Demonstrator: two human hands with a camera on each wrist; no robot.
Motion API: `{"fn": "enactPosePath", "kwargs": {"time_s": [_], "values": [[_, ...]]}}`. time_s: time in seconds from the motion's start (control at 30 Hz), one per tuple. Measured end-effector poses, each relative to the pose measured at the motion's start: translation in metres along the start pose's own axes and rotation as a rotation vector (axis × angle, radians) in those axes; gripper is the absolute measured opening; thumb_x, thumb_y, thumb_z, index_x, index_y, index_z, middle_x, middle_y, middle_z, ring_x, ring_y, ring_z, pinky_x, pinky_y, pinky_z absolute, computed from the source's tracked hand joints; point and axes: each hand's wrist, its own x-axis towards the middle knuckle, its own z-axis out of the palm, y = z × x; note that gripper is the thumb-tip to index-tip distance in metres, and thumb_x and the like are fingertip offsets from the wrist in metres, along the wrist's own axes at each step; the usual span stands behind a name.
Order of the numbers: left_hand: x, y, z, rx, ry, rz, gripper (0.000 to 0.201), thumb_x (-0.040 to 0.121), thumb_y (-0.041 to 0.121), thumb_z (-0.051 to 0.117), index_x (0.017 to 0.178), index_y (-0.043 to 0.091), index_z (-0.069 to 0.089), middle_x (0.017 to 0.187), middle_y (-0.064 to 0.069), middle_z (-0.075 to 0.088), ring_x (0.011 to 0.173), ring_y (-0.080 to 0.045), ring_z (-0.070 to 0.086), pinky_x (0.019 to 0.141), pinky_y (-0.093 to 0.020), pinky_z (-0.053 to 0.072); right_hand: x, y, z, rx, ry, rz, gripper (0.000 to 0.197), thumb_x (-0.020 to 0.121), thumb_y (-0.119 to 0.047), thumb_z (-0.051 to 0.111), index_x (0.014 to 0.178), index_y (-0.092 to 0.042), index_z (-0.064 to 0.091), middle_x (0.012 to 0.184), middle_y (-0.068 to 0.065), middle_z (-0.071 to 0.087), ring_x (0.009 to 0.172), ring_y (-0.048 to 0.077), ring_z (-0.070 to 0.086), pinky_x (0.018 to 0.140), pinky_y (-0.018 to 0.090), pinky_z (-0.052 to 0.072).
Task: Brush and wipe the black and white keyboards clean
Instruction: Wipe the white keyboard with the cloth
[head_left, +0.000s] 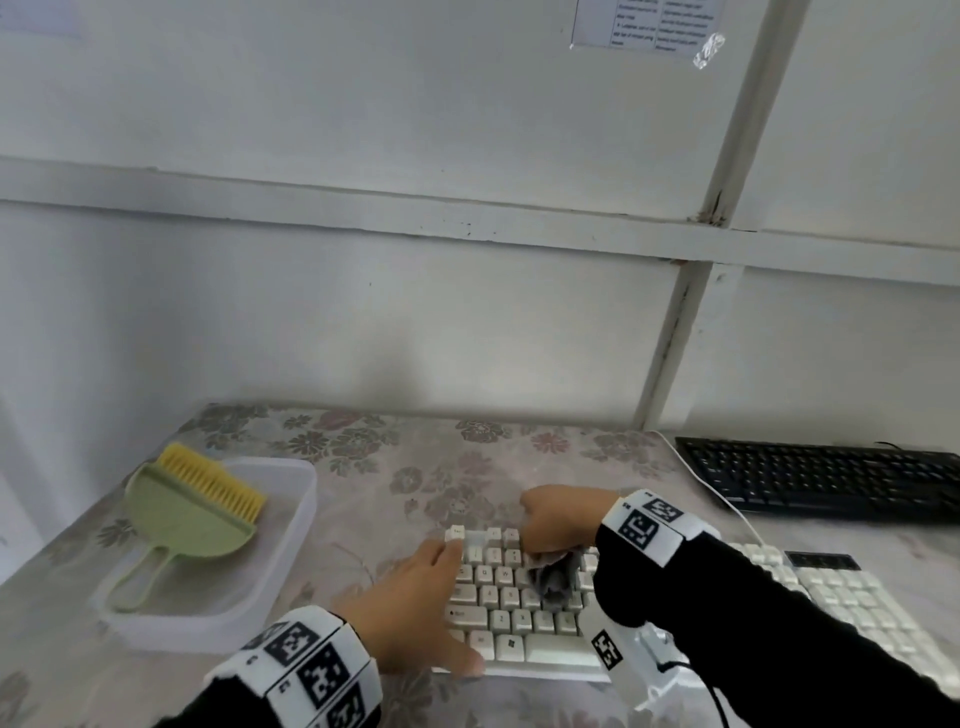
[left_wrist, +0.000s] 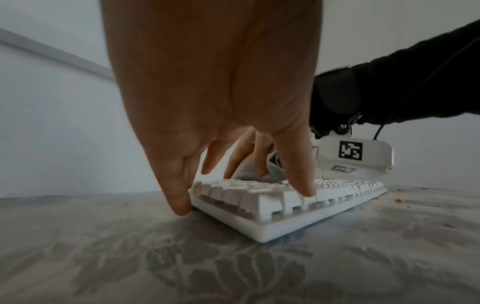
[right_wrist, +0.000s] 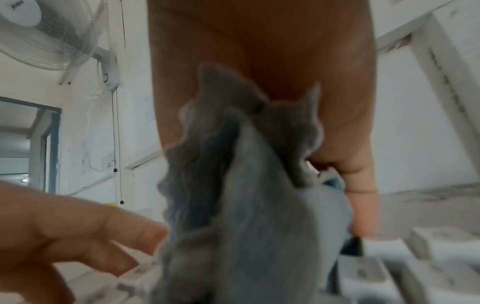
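Note:
The white keyboard (head_left: 519, 608) lies on the flowered table before me. My left hand (head_left: 410, 608) rests on its left end with straight, spread fingers (left_wrist: 301, 181), the thumb at the front edge. My right hand (head_left: 563, 517) grips a bunched grey cloth (head_left: 553, 579) and presses it on the upper key rows; in the right wrist view the grey cloth (right_wrist: 249, 201) fills the middle under the palm. The black keyboard (head_left: 826, 480) lies at the far right. A yellow-bristled brush (head_left: 213, 480) lies with a green dustpan (head_left: 182, 525) at the left.
A clear plastic tray (head_left: 291, 525) holds the dustpan and brush at the table's left. A white cable (head_left: 722, 499) runs between the two keyboards. A few crumbs (left_wrist: 401, 200) lie on the cloth by the white keyboard. The wall stands close behind the table.

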Motion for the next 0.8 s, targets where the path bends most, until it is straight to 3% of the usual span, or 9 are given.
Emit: {"fn": "enactPosePath", "kwargs": {"time_s": [0.07,0.1,0.2,0.23,0.33,0.4,0.63,0.73,0.8], "values": [[0.000,0.003,0.000,-0.004,0.000,-0.006,0.113,0.076,0.049,0.070,0.148,0.014,-0.008,0.154,0.003,0.001,0.140,-0.020,0.018,0.114,-0.035,0.025,0.002,0.000,-0.005,0.085,0.068,-0.022,0.007,0.085,-0.008,0.045,0.080,-0.006,0.050,0.086,0.011,0.058,0.074,0.023,0.051,0.057,0.026,0.039],[0.000,0.003,0.000,-0.010,0.005,-0.007,0.114,0.074,0.048,0.071,0.148,0.014,-0.009,0.154,0.004,-0.001,0.140,-0.020,0.018,0.114,-0.035,0.025,0.003,-0.003,-0.007,0.144,0.099,-0.056,0.010,0.087,-0.010,0.045,0.084,-0.006,0.053,0.087,0.009,0.058,0.078,0.023,0.053,0.060,0.026,0.041],[0.002,0.002,0.002,-0.038,0.036,-0.005,0.118,0.071,0.044,0.075,0.149,0.014,-0.009,0.154,0.003,-0.001,0.140,-0.020,0.021,0.112,-0.034,0.026,0.007,-0.022,-0.006,0.156,0.095,-0.212,0.028,0.093,-0.018,0.045,0.116,-0.007,0.057,0.119,0.012,0.058,0.105,0.026,0.054,0.081,0.029,0.040],[0.003,0.002,0.003,-0.044,0.049,-0.004,0.119,0.070,0.043,0.076,0.149,0.014,-0.008,0.153,0.003,0.000,0.139,-0.021,0.023,0.111,-0.033,0.028,0.010,-0.028,-0.003,0.108,0.066,-0.251,0.030,0.095,-0.021,0.043,0.119,-0.008,0.056,0.124,0.012,0.056,0.110,0.026,0.052,0.085,0.031,0.039],[0.006,0.003,0.005,-0.043,0.091,-0.014,0.117,0.068,0.040,0.078,0.149,0.016,-0.003,0.149,0.002,0.012,0.133,-0.022,0.032,0.107,-0.033,0.033,0.021,-0.035,0.006,0.019,0.014,-0.304,0.028,0.099,-0.025,0.039,0.106,-0.006,0.058,0.117,0.015,0.060,0.097,0.026,0.053,0.080,0.030,0.037],[0.006,0.004,0.005,-0.035,0.107,-0.028,0.117,0.068,0.039,0.078,0.149,0.017,-0.004,0.147,0.002,0.014,0.131,-0.020,0.033,0.105,-0.030,0.034,0.024,-0.032,0.008,0.001,0.027,-0.324,0.030,0.099,-0.025,0.040,0.107,-0.005,0.061,0.113,0.015,0.062,0.093,0.025,0.053,0.078,0.030,0.037],[0.009,0.003,0.005,0.016,0.146,-0.070,0.110,0.059,0.049,0.080,0.143,0.018,0.016,0.137,0.006,0.025,0.127,-0.014,0.035,0.108,-0.030,0.031,0.018,0.000,0.002,-0.052,0.028,-0.321,0.032,0.097,-0.011,0.043,0.125,-0.006,0.057,0.123,0.013,0.060,0.111,0.028,0.055,0.090,0.034,0.042],[0.009,0.003,0.005,0.024,0.164,-0.079,0.110,0.057,0.051,0.080,0.142,0.020,0.017,0.137,0.009,0.025,0.126,-0.009,0.034,0.108,-0.027,0.031,0.012,0.018,0.001,-0.066,0.028,-0.303,0.030,0.095,-0.008,0.042,0.120,-0.003,0.058,0.120,0.015,0.061,0.097,0.026,0.055,0.079,0.030,0.040],[0.008,0.004,0.005,0.024,0.167,-0.093,0.112,0.056,0.053,0.080,0.142,0.022,0.016,0.137,0.011,0.025,0.124,-0.008,0.035,0.107,-0.025,0.032,0.007,0.032,-0.001,-0.086,0.007,-0.283,0.030,0.094,-0.006,0.041,0.119,0.003,0.057,0.118,0.020,0.061,0.099,0.031,0.056,0.076,0.032,0.040]]}}
